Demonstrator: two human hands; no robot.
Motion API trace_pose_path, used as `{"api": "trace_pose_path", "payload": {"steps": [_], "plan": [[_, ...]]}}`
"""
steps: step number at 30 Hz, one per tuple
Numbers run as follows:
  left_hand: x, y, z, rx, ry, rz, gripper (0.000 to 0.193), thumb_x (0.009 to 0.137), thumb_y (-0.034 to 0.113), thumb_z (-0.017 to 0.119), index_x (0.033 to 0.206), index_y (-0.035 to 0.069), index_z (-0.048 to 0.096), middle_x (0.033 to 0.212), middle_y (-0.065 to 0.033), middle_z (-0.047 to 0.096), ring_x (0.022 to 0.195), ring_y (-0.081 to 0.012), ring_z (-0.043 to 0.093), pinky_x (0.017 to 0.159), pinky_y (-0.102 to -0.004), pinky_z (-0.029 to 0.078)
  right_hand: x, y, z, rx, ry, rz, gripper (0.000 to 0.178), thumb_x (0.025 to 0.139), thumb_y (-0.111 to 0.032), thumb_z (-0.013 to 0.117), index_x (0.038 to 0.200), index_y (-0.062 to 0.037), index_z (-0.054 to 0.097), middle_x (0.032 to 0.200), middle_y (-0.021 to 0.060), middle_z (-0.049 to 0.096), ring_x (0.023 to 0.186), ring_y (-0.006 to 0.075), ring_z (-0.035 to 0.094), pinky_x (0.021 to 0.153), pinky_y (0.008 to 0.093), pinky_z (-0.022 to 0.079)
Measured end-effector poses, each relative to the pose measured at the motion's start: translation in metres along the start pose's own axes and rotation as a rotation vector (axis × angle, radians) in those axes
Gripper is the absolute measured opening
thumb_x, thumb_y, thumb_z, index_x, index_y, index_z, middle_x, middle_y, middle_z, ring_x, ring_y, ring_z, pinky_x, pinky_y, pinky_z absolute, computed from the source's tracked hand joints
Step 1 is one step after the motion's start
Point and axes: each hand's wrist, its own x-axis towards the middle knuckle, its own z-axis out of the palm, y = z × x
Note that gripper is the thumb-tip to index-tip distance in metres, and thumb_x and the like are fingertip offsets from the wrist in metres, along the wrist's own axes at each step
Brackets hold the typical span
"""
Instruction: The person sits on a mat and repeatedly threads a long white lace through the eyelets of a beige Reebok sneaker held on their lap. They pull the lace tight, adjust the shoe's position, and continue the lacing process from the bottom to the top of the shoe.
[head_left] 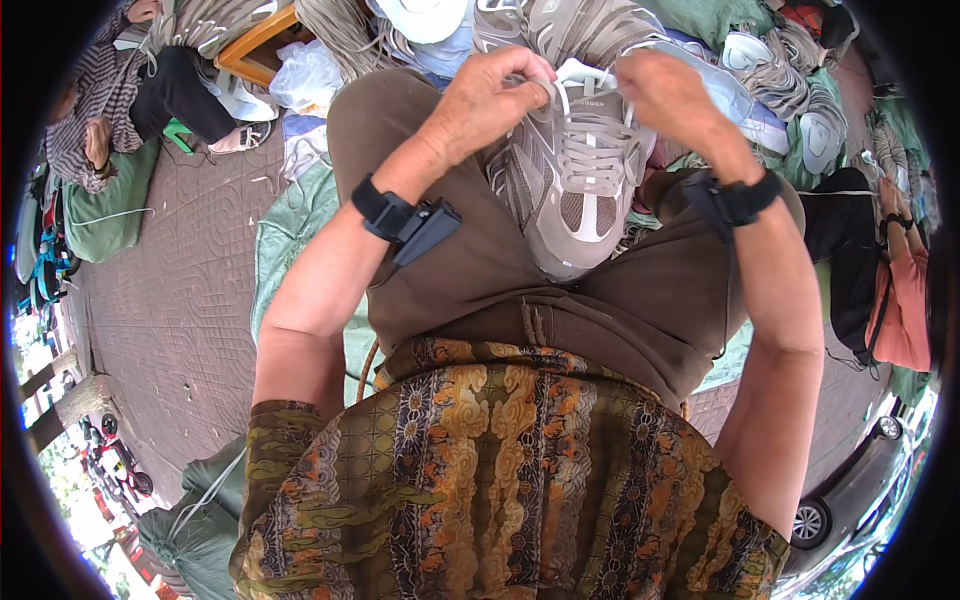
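Note:
A grey-beige sneaker [578,235] rests between my thighs with its toe pointing toward me. Its pale laces cross over the tongue, and a white shoelace [562,100] loops up near the ankle opening. My left hand [497,97] pinches this lace between thumb and fingers on the left of the opening. On the right, my right hand [672,98] is closed at the lace's other side; its fingertips are partly hidden behind the hand. Each wrist wears a black strap with a small dark box.
Heaps of similar sneakers [590,30] and bundled shoe pieces lie just beyond my knees. A clear plastic bag [307,78] and a wooden stool [254,45] are at the far left. People sit on both sides. Green sacks [112,205] stand on the brick paving [190,290].

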Motion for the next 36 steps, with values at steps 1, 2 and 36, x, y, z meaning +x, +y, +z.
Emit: {"api": "trace_pose_path", "payload": {"steps": [1, 2, 36], "plan": [[-0.002, -0.002, -0.006, 0.075, -0.022, 0.007, 0.009, 0.085, 0.011, 0.062, 0.086, 0.001, 0.062, 0.097, -0.0023, 0.065, 0.086, -0.0094, 0.059, 0.081, -0.0271, 0.049, -0.006, 0.007, -0.013, -0.060, -0.018, 0.018, 0.007, 0.080, -0.005, 0.056, 0.086, -0.0023, 0.058, 0.086, 0.0154, 0.061, 0.085, 0.0361, 0.059, 0.074, 0.0459, 0.045], [-0.001, -0.005, -0.012, 0.150, -0.045, 0.015, 0.011, 0.088, 0.013, 0.061, 0.089, 0.003, 0.063, 0.097, -0.0006, 0.064, 0.088, -0.0088, 0.058, 0.081, -0.0268, 0.049, -0.016, 0.020, -0.019, -0.089, -0.013, 0.032, 0.006, 0.081, -0.006, 0.055, 0.085, -0.0022, 0.056, 0.087, 0.0157, 0.060, 0.086, 0.0362, 0.058, 0.075, 0.0456, 0.045], [0.086, -0.025, 0.054, 0.760, -0.449, 0.171, 0.022, 0.082, 0.018, 0.051, 0.086, 0.004, 0.068, 0.080, -0.0180, 0.065, 0.072, -0.0321, 0.062, 0.067, -0.0413, 0.049, -0.054, 0.001, 0.011, 0.301, 0.133, 0.119, 0.016, 0.084, -0.005, 0.061, 0.097, 0.0005, 0.056, 0.082, 0.0152, 0.060, 0.078, 0.0344, 0.060, 0.071, 0.0406, 0.049]]}}
